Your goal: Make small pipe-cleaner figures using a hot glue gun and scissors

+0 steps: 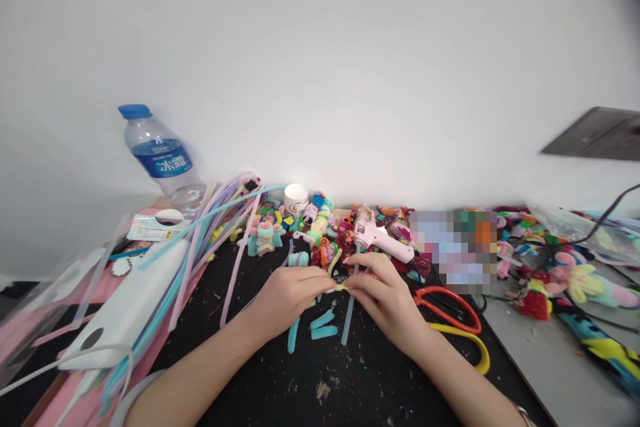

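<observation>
My left hand [290, 297] and my right hand [385, 297] meet over a black mat [310, 380]. Both pinch a short yellow-green pipe cleaner [336, 268] that curls up between the fingertips. Just below the hands lie short teal pipe cleaner pieces [323, 325] and a pale blue stick [349, 317]. A pink glue gun [377, 237] rests right behind my right hand.
A bundle of long pastel pipe cleaners [200, 240] and a white power bank [125, 307] lie at the left, a water bottle [163, 160] behind them. Orange and yellow scissors [453, 317] lie right of my hand. Fuzzy colourful figures [320, 220] line the wall.
</observation>
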### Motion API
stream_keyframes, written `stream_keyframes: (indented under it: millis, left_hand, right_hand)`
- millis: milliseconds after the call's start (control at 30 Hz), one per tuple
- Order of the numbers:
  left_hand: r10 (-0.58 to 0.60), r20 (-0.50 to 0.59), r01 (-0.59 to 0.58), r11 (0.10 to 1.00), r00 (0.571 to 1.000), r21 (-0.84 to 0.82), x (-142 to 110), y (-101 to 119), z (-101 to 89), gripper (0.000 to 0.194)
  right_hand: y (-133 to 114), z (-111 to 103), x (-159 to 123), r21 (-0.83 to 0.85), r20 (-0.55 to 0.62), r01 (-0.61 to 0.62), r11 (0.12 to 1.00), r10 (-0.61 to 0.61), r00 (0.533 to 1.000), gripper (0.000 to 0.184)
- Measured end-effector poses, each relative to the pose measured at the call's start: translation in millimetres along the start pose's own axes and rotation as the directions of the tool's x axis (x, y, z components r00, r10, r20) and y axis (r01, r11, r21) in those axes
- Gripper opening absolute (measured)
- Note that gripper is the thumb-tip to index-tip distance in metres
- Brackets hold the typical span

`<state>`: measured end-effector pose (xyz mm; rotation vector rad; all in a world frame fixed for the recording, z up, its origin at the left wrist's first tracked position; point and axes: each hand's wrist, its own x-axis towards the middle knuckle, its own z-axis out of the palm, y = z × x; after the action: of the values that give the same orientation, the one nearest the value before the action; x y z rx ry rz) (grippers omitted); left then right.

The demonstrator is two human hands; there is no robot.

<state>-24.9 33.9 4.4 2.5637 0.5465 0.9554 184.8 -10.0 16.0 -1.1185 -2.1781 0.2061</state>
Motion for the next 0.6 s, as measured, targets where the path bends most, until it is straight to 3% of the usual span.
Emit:
stream_keyframes:
  millis: [600]
  left_hand:
    - [-0.117, -0.013, 0.117, 0.993, 0.993, -0.015, -2.4, -1.5, 4.4, 0.019]
  right_hand:
    - [0.7, -0.5, 1.3, -0.012, -0.051, -0.008, 1.000, 0.007, 0.999, 0.012]
